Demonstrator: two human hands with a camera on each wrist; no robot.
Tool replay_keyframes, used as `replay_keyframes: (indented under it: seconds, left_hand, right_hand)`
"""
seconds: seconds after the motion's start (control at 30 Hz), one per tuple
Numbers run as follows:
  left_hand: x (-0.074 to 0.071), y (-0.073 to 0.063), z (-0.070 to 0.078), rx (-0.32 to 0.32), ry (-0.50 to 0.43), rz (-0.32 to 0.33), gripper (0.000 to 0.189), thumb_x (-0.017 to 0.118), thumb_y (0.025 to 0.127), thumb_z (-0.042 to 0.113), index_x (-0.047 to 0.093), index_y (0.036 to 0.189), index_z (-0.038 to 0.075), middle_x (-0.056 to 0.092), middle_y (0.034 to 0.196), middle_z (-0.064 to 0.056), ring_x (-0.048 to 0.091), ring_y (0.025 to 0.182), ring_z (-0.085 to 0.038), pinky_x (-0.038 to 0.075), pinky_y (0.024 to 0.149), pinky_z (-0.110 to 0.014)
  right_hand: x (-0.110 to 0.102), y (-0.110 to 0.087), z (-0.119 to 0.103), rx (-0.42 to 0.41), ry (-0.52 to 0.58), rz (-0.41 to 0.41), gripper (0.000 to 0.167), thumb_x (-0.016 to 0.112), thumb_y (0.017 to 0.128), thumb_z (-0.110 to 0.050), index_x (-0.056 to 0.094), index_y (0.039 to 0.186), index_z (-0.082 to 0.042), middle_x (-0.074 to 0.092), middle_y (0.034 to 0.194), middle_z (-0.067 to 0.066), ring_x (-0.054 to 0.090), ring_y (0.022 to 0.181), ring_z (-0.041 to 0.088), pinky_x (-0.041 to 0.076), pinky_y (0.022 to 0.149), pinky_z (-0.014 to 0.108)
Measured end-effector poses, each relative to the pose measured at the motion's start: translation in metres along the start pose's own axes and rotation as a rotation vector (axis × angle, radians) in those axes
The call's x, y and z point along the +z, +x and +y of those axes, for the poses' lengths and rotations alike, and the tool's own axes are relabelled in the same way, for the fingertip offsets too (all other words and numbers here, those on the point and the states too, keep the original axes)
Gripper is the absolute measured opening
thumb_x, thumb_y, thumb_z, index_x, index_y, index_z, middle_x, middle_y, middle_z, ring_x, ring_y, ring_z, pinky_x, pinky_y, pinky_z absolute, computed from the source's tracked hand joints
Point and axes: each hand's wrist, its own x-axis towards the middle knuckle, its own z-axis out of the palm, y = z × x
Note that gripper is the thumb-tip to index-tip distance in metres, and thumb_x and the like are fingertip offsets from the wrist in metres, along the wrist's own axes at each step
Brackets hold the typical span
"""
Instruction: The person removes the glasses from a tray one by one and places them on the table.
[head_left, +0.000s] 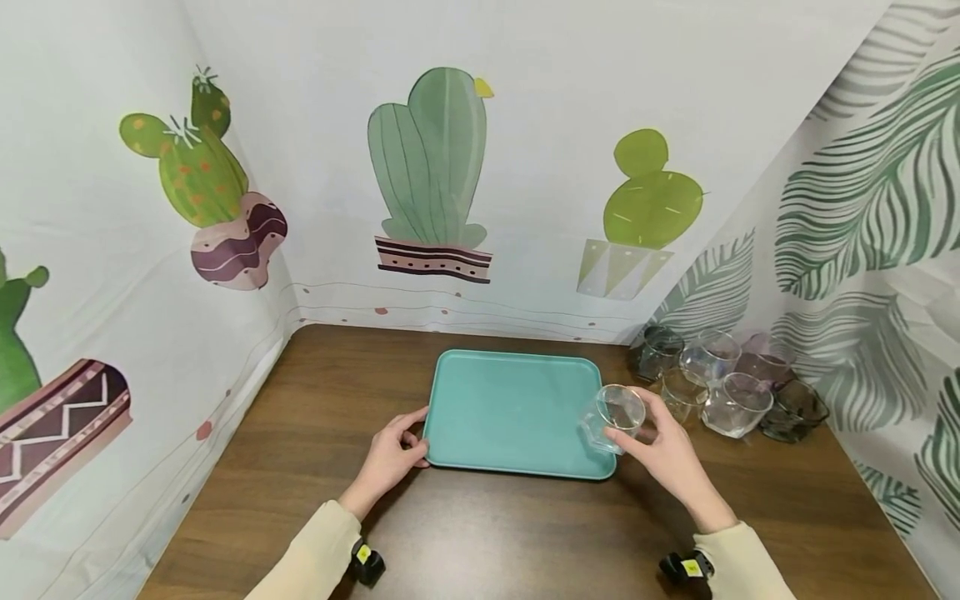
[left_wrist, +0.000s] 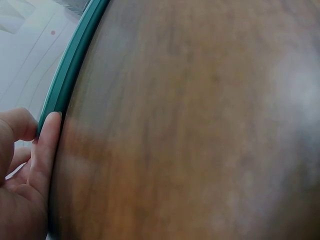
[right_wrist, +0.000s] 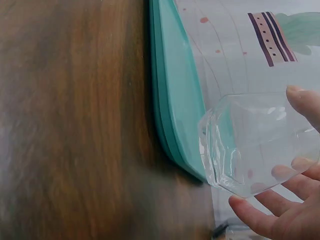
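Note:
A turquoise rectangular tray point(head_left: 517, 408) lies on the wooden table. My left hand point(head_left: 390, 454) holds it at the left edge near the front corner; in the left wrist view the fingers point(left_wrist: 47, 145) meet the tray's outer rim point(left_wrist: 67, 70). In my right hand point(head_left: 667, 450) is a clear faceted drinking glass point(head_left: 611, 417), gripped between thumb and fingers. It is tilted above the tray's right side, mouth toward the palm. The right wrist view shows the glass's base point(right_wrist: 212, 150) apart from the table, overlapping the tray's corner in the picture.
Several glasses stand grouped at the back right of the table: a dark grey one point(head_left: 660, 352), a pinkish one point(head_left: 763, 357), a clear one point(head_left: 737, 406) and a smoky one point(head_left: 793, 410) among them. A cactus-print cloth point(head_left: 525, 167) hangs behind the table.

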Motion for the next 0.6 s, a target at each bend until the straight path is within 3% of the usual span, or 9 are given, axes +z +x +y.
replay_keyframes:
  seconds: [0.13, 0.37, 0.6]
  left_hand:
    - [0.001, -0.001, 0.001, -0.010, 0.001, -0.010, 0.058, 0.065, 0.088, -0.011, 0.059, 0.144, -0.002, 0.058, 0.104, -0.015, 0.061, 0.069, -0.013, 0.066, 0.059, -0.028]
    - [0.001, -0.001, 0.001, -0.028, 0.000, -0.013, 0.057, 0.066, 0.089, -0.011, 0.059, 0.145, 0.001, 0.060, 0.112, -0.015, 0.062, 0.070, -0.014, 0.066, 0.059, -0.028]
    - [-0.001, -0.001, 0.000, -0.018, -0.006, -0.004, 0.056, 0.066, 0.089, -0.011, 0.060, 0.144, 0.000, 0.060, 0.110, -0.014, 0.062, 0.070, -0.014, 0.066, 0.059, -0.029]
  right_hand:
    - [-0.011, -0.010, 0.004, -0.005, -0.026, 0.037, 0.072, 0.082, 0.091, -0.019, 0.044, 0.151, -0.009, 0.060, 0.132, 0.026, 0.070, 0.105, 0.034, 0.063, 0.072, 0.022]
    - [-0.033, -0.028, 0.009, -0.039, -0.070, 0.096, 0.072, 0.084, 0.088, -0.013, 0.045, 0.149, -0.006, 0.060, 0.133, 0.027, 0.060, 0.104, -0.008, 0.058, 0.076, 0.010]
    - [-0.050, -0.043, 0.017, -0.042, -0.110, 0.137, 0.072, 0.085, 0.086, -0.010, 0.047, 0.147, -0.005, 0.060, 0.133, 0.026, 0.053, 0.107, -0.019, 0.052, 0.079, 0.002]
